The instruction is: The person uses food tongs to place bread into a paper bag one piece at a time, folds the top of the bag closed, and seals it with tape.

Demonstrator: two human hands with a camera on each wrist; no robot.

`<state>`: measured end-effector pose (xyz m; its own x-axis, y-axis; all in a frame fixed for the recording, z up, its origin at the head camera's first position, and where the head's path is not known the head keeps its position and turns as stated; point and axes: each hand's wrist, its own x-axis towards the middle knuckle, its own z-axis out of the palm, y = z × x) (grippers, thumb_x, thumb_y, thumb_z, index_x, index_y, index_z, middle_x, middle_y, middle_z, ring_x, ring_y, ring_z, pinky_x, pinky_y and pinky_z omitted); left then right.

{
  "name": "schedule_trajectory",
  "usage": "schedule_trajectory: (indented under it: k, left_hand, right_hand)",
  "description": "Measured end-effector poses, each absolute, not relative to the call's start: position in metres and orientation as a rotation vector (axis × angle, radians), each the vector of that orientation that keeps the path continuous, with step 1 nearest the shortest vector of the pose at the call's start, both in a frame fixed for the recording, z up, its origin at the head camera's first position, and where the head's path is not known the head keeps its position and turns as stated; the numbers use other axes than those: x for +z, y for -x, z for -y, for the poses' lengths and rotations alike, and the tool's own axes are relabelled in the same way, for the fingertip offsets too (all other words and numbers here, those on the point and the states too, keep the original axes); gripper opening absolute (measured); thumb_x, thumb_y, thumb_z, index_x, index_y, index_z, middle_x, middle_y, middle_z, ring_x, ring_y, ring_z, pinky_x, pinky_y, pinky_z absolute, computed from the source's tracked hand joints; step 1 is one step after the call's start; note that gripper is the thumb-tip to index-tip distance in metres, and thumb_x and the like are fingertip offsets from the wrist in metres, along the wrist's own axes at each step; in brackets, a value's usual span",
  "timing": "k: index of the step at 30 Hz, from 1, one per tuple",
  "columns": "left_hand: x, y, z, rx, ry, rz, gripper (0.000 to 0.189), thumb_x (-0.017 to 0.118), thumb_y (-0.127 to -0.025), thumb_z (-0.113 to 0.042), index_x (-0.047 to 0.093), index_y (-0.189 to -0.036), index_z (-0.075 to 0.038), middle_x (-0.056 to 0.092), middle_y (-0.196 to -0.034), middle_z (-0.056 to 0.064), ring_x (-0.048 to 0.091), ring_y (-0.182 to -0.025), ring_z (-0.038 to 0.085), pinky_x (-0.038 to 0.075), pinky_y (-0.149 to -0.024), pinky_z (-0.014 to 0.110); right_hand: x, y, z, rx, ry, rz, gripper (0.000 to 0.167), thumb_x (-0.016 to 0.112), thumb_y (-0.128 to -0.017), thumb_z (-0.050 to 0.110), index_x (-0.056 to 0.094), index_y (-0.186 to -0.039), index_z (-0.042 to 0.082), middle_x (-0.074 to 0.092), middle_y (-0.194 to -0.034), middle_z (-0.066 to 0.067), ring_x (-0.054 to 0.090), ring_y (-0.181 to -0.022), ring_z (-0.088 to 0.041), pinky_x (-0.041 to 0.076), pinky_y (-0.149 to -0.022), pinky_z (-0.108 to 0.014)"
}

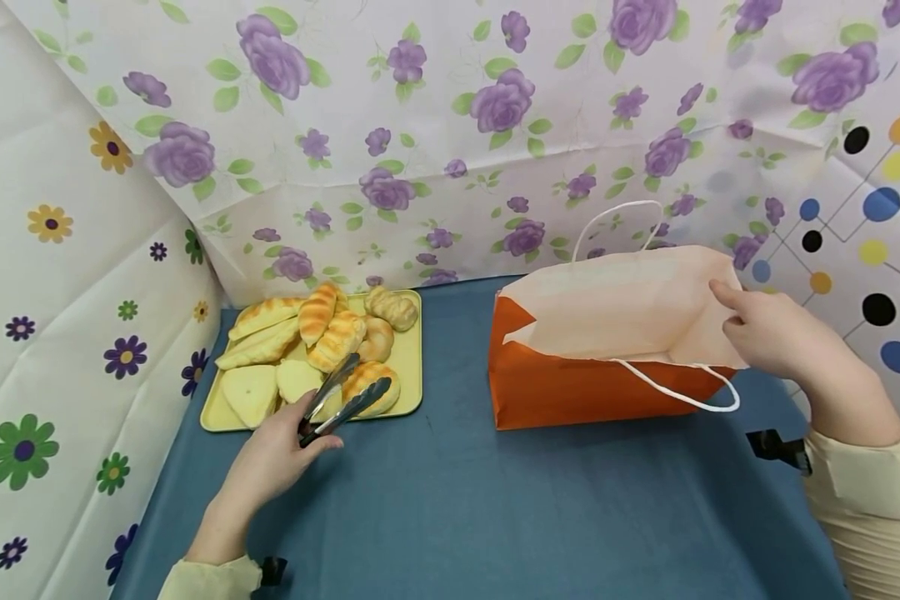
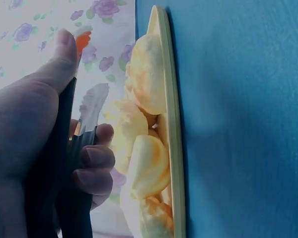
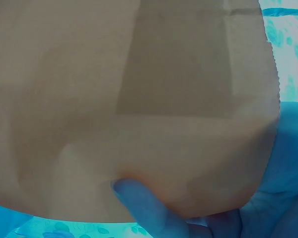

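Observation:
My left hand [image 1: 279, 450] grips a pair of tongs [image 1: 348, 404] by their black handles, thumb on one arm and fingers curled round the other. The tongs' dark tips stand apart over the front of a yellow tray [image 1: 414, 367], close to a round browned bread [image 1: 375, 385]. In the left wrist view nothing shows between the tongs' arms. On the right stands an orange paper bag [image 1: 592, 392] with its mouth wide apart. My right hand [image 1: 776, 329] pinches the bag's right rim, thumb inside against the pale lining [image 3: 174, 148] and the other fingers outside.
Several breads lie on the tray, among them long striped rolls [image 1: 318, 313], a twisted bun [image 1: 392, 308] and pale triangular pieces [image 1: 249, 393]. White cord handles [image 1: 678, 392] rise from the bag. Blue cloth [image 1: 420, 508] covers the table; patterned sheets [image 1: 450, 108] hang at the back and sides.

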<state>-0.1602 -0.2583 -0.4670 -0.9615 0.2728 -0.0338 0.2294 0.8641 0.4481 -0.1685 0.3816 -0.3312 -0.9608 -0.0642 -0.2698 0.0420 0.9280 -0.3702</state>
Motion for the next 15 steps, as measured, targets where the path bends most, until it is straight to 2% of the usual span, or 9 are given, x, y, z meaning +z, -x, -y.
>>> schedule_trajectory:
  k: [5,7,12,15]
  left_hand:
    - [-0.4664,0.1591,0.2542,0.702,-0.379,-2.985,0.1,0.079,-0.092,-0.061,0.046,-0.158,0.006,0.066,-0.101,0.007,0.061,-0.084,0.02,0.051,-0.072,0.045]
    - [-0.466,0.1587,0.254,0.711,-0.34,-3.013,0.1,0.079,-0.091,-0.062,0.046,-0.158,0.004,0.066,-0.101,0.009,0.061,-0.084,0.022,0.05,-0.071,0.045]
    - [-0.4642,0.1616,0.2563,0.729,-0.248,-3.092,0.096,0.076,-0.094,-0.062,0.048,-0.157,0.004,0.07,-0.115,0.02,0.067,-0.095,0.033,0.053,-0.074,0.051]
    - [-0.461,0.165,0.2575,0.703,-0.206,-3.122,0.094,0.072,-0.097,-0.065,0.048,-0.156,0.005,0.069,-0.109,0.019,0.065,-0.088,0.03,0.052,-0.068,0.048]
  right_hand:
    - [-0.3318,0.1682,-0.3821,-0.545,0.023,-2.809,0.065,0.035,-0.109,0.011,0.012,-0.167,-0.005,0.052,-0.079,-0.015,0.042,-0.059,-0.028,0.041,-0.06,-0.042]
    - [-0.3318,0.1681,-0.3819,-0.542,0.027,-2.81,0.065,0.035,-0.109,0.011,0.013,-0.167,-0.005,0.053,-0.08,-0.015,0.042,-0.059,-0.028,0.04,-0.06,-0.042]
    - [-0.3316,0.1669,-0.3809,-0.551,0.02,-2.807,0.065,0.036,-0.109,0.011,0.013,-0.167,-0.006,0.054,-0.081,-0.016,0.042,-0.057,-0.027,0.041,-0.059,-0.042]
    - [-0.3314,0.1671,-0.381,-0.553,0.018,-2.808,0.065,0.036,-0.109,0.011,0.012,-0.167,-0.006,0.053,-0.081,-0.016,0.042,-0.056,-0.027,0.04,-0.059,-0.042]
